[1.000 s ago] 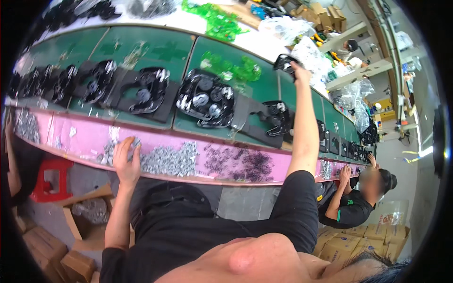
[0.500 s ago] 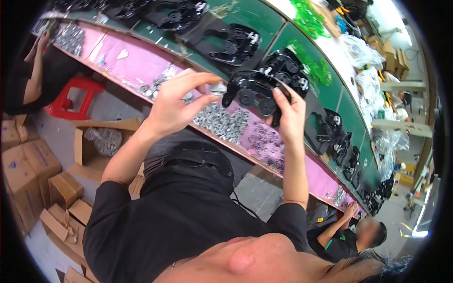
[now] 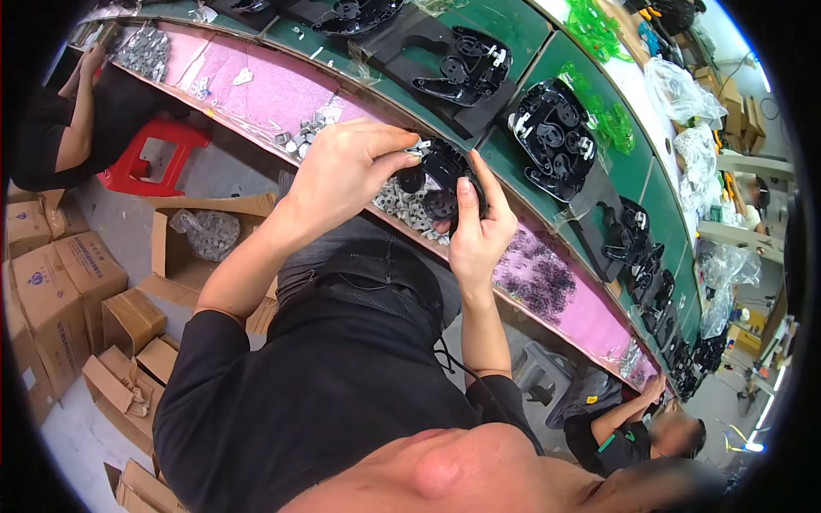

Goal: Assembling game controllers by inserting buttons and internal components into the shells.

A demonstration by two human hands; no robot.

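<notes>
My right hand [image 3: 481, 231] grips a glossy black plastic controller shell [image 3: 446, 161] by its right end, thumb on the near face and index finger along the edge. At the shell's left end, my left hand [image 3: 346, 167] pinches a small grey-white part [image 3: 422, 149] between thumb and fingertips. That part touches or nearly touches the shell; the exact contact is hidden by the fingers. Below the shell, a heap of small grey parts [image 3: 395, 205] lies on the pink strip. Another black shell [image 3: 552, 141] with white fittings rests on the green belt beyond my right hand.
More black shells [image 3: 466, 68] sit on dark holders along the green belt [image 3: 402, 85]. Tiny black parts [image 3: 543, 282] are spread on the pink strip [image 3: 265, 77]. Co-workers are at both ends. Left of me stand a red stool [image 3: 154, 158] and cardboard boxes [image 3: 64, 291].
My right hand has brought the black shell left and tilted it toward my left hand. The small part, formerly just apart, is now at the shell's left end. The whole view has shifted slightly.
</notes>
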